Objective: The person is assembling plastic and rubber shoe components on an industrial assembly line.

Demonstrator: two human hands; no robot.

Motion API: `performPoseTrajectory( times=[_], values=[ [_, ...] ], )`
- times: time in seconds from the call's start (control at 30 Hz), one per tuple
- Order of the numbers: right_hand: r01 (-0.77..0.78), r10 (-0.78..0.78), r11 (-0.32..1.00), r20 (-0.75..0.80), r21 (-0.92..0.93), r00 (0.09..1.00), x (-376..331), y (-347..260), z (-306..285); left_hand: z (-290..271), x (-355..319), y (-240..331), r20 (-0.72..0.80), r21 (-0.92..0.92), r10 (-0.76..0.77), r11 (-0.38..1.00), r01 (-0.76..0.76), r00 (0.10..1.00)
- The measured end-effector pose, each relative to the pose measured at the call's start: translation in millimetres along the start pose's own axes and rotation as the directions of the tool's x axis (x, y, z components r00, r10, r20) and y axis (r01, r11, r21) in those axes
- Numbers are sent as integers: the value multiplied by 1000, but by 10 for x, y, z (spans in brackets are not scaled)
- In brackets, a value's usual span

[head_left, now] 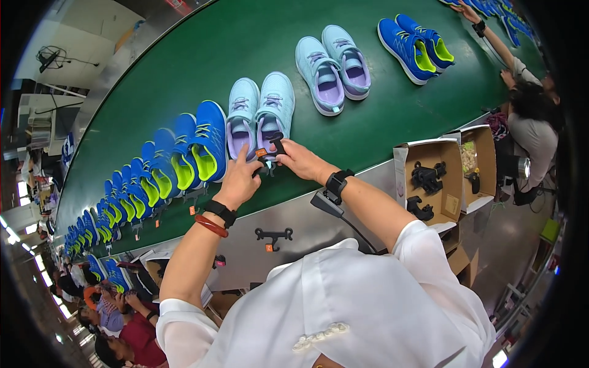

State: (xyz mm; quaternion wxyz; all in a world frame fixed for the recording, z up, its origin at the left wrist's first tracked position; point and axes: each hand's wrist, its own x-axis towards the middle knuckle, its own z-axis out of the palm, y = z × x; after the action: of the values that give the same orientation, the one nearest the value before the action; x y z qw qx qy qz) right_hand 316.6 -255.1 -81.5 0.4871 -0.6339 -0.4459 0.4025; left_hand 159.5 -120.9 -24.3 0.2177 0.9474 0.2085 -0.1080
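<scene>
A black plastic shoe hanger with an orange size tag is held at the heels of a pair of light blue shoes with lilac linings. My right hand grips its right end between thumb and fingers. At its left end, my left hand is closed on the hanger, one finger reaching toward the left shoe's opening. Part of the hanger is hidden by my fingers. Just left of this pair stand blue shoes with yellow-green linings. Another black hanger with an orange tag lies on the metal ledge before me.
A long green belt carries another light blue pair and a blue pair to the right. Rows of blue shoes curve away left. A cardboard box of black hangers stands at right. Co-workers sit at both sides.
</scene>
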Motion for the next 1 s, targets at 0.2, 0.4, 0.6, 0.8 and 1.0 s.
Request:
performPoseTrajectory(
  times=[0.2, 0.4, 0.6, 0.8, 1.0],
  values=[
    [-32, 33, 999, -31, 33, 999, -108, -94, -177, -232, 12, 112, 139, 82, -4, 997, -8, 990],
    [-285, 451, 821, -254, 495, 856, -581, -383, -927, -512, 401, 345, -266, 83, 194, 981, -178, 944],
    [-381, 600, 732, -269, 565, 754, -654, -284, -1146, -120, 1167, 897, -348, -82, 281, 941, -328, 894],
    [-405, 616, 697, -206, 592, 760, -539, -147, -1078, 176, 1611, 985, -357, -65, 332, 924, -378, 873],
    [-460, 554, 711, -21, 533, 832, -547, -97, -999, 245, 1718, 874, -273, -147, 377, 893, -425, 885]
  ],
)
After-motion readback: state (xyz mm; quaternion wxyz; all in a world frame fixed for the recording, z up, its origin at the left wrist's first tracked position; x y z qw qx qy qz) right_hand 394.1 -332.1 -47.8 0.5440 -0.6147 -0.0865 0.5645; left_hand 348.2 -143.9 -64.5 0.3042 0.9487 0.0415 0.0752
